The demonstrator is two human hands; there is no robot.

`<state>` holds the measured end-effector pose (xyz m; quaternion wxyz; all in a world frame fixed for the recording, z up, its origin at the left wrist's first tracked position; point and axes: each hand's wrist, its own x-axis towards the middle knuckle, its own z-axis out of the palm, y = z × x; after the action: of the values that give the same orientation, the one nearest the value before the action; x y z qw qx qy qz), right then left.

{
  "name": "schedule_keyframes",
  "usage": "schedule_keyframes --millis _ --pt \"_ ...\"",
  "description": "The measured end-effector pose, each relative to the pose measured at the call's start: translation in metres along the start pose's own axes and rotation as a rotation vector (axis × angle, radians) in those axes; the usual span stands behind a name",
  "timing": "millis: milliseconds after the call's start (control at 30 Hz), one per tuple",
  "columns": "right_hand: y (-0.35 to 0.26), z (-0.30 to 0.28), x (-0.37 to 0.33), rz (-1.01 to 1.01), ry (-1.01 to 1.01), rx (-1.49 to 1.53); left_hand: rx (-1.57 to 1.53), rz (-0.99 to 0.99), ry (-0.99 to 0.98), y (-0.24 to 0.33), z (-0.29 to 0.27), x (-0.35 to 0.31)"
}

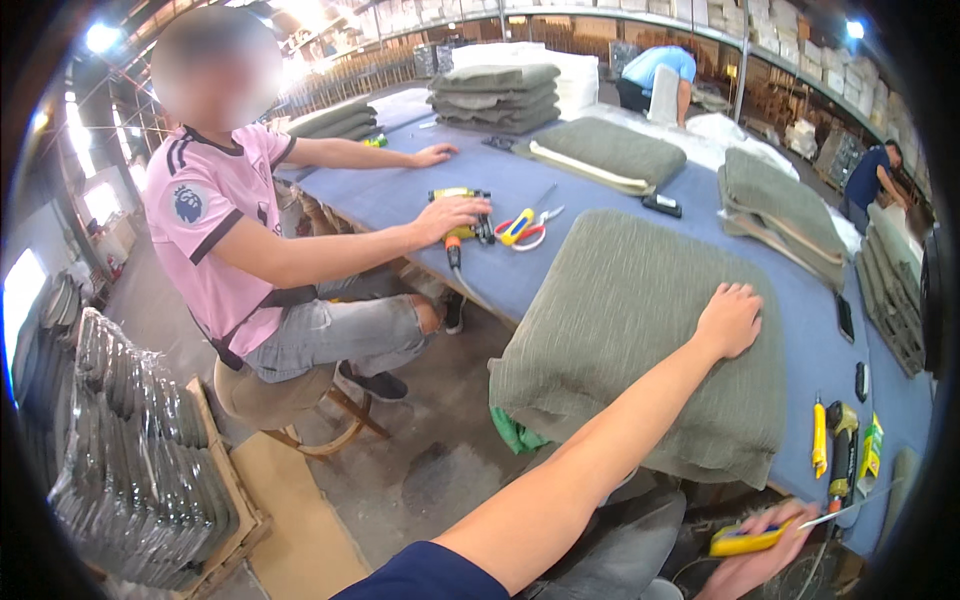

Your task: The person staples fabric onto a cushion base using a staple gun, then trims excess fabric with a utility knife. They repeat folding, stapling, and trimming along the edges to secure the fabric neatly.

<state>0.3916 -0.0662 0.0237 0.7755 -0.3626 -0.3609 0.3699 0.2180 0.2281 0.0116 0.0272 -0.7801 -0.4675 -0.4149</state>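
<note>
The left hand's [731,320] fingers rest loosely open on a green cushion [630,310]. The right hand's [768,562] fingers grip a yellow-handled tool [742,542]; careless swinging could snag the cushion beside them.

That cushion [620,320] wears matt, faintly streaked cloth; the table [365,200] beneath looks smooth and dull. Over there, glossy clear plastic [125,430] wraps a stack [165,480], and the stool [275,400] stands on wooden legs [358,412].

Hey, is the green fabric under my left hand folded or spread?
Spread: the green fabric lies broad across the top, its near edge drooping, with your left hand resting on it.
</note>
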Motion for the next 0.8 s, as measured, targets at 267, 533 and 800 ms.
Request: schedule_keyframes --millis 267,533,800 --pt "0.107 -0.030 0.204 -0.320 -0.041 -0.807 -0.088 0.012 -0.129 -0.023 -0.006 0.008" --pt "0.125 -0.035 0.225 -0.561 -0.134 -1.147 -0.118 0.042 -0.097 -0.019 0.002 0.021" --pt "0.098 -0.029 0.171 -0.539 0.132 -0.772 -0.048 -0.001 -0.117 -0.016 -0.002 0.007"
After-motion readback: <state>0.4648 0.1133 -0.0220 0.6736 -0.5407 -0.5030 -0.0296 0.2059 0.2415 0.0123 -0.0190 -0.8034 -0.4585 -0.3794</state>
